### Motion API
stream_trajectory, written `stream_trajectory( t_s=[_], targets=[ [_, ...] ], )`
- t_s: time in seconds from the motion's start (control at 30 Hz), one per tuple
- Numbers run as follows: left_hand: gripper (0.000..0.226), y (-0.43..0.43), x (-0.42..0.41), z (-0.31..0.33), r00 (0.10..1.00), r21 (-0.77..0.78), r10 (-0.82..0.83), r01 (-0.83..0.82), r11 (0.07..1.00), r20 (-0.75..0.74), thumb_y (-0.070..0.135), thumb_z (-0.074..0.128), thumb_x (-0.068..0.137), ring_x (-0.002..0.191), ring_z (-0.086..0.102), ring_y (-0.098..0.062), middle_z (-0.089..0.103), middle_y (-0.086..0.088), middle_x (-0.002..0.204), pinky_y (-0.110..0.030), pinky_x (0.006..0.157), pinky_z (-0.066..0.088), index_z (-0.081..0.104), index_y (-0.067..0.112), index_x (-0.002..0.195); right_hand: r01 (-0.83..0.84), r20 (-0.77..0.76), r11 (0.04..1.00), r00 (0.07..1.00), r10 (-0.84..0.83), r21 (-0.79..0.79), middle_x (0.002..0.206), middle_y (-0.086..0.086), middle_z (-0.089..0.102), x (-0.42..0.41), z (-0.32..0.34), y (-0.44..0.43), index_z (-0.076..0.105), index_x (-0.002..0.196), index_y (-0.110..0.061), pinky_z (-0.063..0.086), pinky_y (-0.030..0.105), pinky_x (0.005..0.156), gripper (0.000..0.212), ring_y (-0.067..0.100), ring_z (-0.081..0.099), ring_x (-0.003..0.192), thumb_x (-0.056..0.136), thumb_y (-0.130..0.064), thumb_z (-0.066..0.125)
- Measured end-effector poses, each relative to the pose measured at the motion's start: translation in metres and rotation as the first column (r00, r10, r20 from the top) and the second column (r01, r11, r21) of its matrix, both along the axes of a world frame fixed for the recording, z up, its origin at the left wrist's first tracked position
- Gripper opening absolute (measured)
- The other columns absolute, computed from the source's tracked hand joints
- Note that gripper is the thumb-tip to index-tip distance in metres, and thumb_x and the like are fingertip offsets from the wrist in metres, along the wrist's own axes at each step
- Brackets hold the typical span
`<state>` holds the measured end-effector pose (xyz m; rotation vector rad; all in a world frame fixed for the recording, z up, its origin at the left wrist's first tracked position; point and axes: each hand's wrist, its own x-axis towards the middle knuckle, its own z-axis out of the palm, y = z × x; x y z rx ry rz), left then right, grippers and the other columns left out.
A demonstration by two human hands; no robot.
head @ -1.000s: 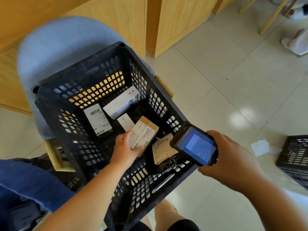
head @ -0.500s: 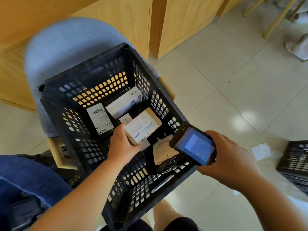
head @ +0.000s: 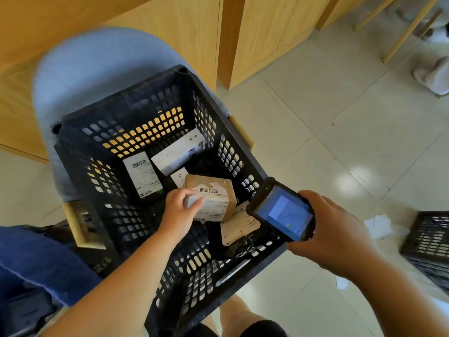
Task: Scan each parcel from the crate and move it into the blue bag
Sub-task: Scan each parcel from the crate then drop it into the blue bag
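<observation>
Pale glossy floor tiles (head: 340,132) with thin grout lines fill the room, catching bright spots of light. Nearest, at the lower left, lies the soft, dark blue bag (head: 36,259), just beside the crate. The right hand (head: 335,229) has its fingers wrapped round a black, rounded-corner handheld scanner (head: 284,212), whose lit blue screen faces up over the crate's near right rim. The left hand (head: 178,212) reaches into the crate, fingers and thumb gripping the left end of a brown cardboard parcel (head: 213,198), a boxy block with a white barcode label on top, held tilted. The black plastic crate (head: 116,224) has lattice walls pierced by rows of small slots. Inside it, a flat labelled packet (head: 238,227) lies beneath the scanner; further back sit a dark packet with a white label (head: 143,173) and a long white box (head: 179,152). The crate stands on a grey-blue padded chair (head: 97,64). Beyond are smooth wooden cabinets (head: 262,32). To the right, on the floor, are paper scraps (head: 379,224) and a second black crate (head: 430,239).
</observation>
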<state>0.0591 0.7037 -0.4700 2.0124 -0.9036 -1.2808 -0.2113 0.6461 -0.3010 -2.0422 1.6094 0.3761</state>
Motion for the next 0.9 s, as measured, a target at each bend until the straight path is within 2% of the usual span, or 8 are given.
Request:
stream_trajectory(
  t_s=[0.07, 0.17, 0.3, 0.4, 0.5, 0.63, 0.8, 0.9],
  targets=[
    [0.016, -0.005, 0.004, -0.005, 0.992, 0.053, 0.125, -0.126, 0.991, 0.023, 0.04, 0.054, 0.093, 0.102, 0.052, -0.019, 0.042, 0.001, 0.113, -0.046, 0.08, 0.056, 0.055, 0.025, 0.089, -0.007, 0.001, 1.0, 1.0, 0.007, 0.008, 0.096, -0.018, 0.048, -0.001, -0.002, 0.001, 0.028, 0.125, -0.04, 0.053, 0.03, 0.069, 0.082, 0.008, 0.052, 0.08, 0.057, -0.054, 0.072],
    [0.02, -0.01, 0.008, -0.008, 0.958, 0.162, 0.281, -0.269, 0.949, -0.055, 0.038, 0.057, 0.092, 0.098, 0.055, -0.024, 0.048, -0.005, 0.118, -0.041, 0.059, 0.058, 0.049, 0.027, 0.107, -0.009, 0.005, 1.0, 1.0, 0.009, 0.022, 0.096, -0.018, 0.049, -0.002, -0.005, 0.002, 0.029, 0.125, -0.04, 0.053, 0.031, 0.07, 0.081, 0.008, 0.053, 0.079, 0.057, -0.053, 0.072],
    [0.038, -0.01, 0.009, -0.01, 0.909, 0.4, 0.346, -0.236, 0.886, -0.23, 0.049, 0.054, 0.089, 0.102, 0.056, -0.029, 0.053, -0.006, 0.118, -0.045, 0.072, 0.057, 0.044, 0.03, 0.121, -0.015, 0.003, 0.999, 1.0, 0.015, 0.029, 0.095, -0.017, 0.049, 0.0, -0.006, 0.001, 0.029, 0.125, -0.039, 0.054, 0.031, 0.069, 0.081, 0.007, 0.053, 0.078, 0.058, -0.052, 0.073],
    [0.044, -0.008, 0.008, -0.009, 0.854, 0.457, 0.412, -0.242, 0.856, -0.319, 0.046, 0.058, 0.088, 0.099, 0.061, -0.034, 0.057, -0.009, 0.115, -0.049, 0.079, 0.057, 0.044, 0.027, 0.125, -0.019, 0.0, 1.0, 1.0, 0.019, 0.024, 0.096, -0.017, 0.048, 0.001, -0.005, -0.001, 0.029, 0.126, -0.039, 0.052, 0.029, 0.069, 0.082, 0.007, 0.052, 0.08, 0.059, -0.052, 0.074],
    [0.045, -0.005, 0.009, -0.004, 0.834, 0.464, 0.43, -0.246, 0.851, -0.347, 0.036, 0.061, 0.087, 0.102, 0.059, -0.031, 0.06, -0.011, 0.113, -0.048, 0.087, 0.052, 0.05, 0.016, 0.124, -0.026, -0.004, 1.0, 1.0, 0.026, 0.016, 0.098, -0.016, 0.048, 0.004, -0.001, -0.002, 0.028, 0.128, -0.038, 0.051, 0.028, 0.07, 0.083, 0.008, 0.051, 0.083, 0.06, -0.053, 0.073],
    [0.05, 0.0, 0.015, 0.011, 0.86, 0.409, 0.44, -0.315, 0.856, -0.259, 0.033, 0.072, 0.078, 0.103, 0.058, -0.026, 0.06, -0.013, 0.114, -0.043, 0.09, 0.051, 0.053, 0.005, 0.115, -0.052, -0.019, 0.999, 0.998, 0.052, -0.003, 0.099, -0.014, 0.047, 0.011, 0.007, -0.005, 0.027, 0.132, -0.036, 0.052, 0.031, 0.07, 0.087, 0.009, 0.05, 0.083, 0.06, -0.053, 0.072],
    [0.06, 0.006, 0.025, 0.042, 0.906, 0.255, 0.388, -0.34, 0.905, -0.169, 0.034, 0.08, 0.071, 0.104, 0.057, -0.02, 0.061, -0.006, 0.114, -0.043, 0.098, 0.047, 0.054, 0.008, 0.117, -0.114, -0.038, 0.993, 0.993, 0.114, -0.015, 0.097, -0.01, 0.048, 0.024, 0.017, -0.009, 0.029, 0.128, -0.033, 0.05, 0.032, 0.07, 0.081, 0.013, 0.05, 0.082, 0.06, -0.051, 0.07],
    [0.066, 0.012, 0.032, 0.063, 0.917, 0.129, 0.382, -0.368, 0.921, -0.114, 0.027, 0.085, 0.065, 0.099, 0.058, -0.014, 0.062, 0.0, 0.113, -0.032, 0.085, 0.051, 0.053, 0.011, 0.119, -0.163, -0.051, 0.986, 0.985, 0.162, -0.025, 0.095, -0.009, 0.049, 0.033, 0.023, -0.011, 0.031, 0.125, -0.033, 0.05, 0.033, 0.069, 0.079, 0.014, 0.051, 0.081, 0.058, -0.053, 0.068]
  ],
)
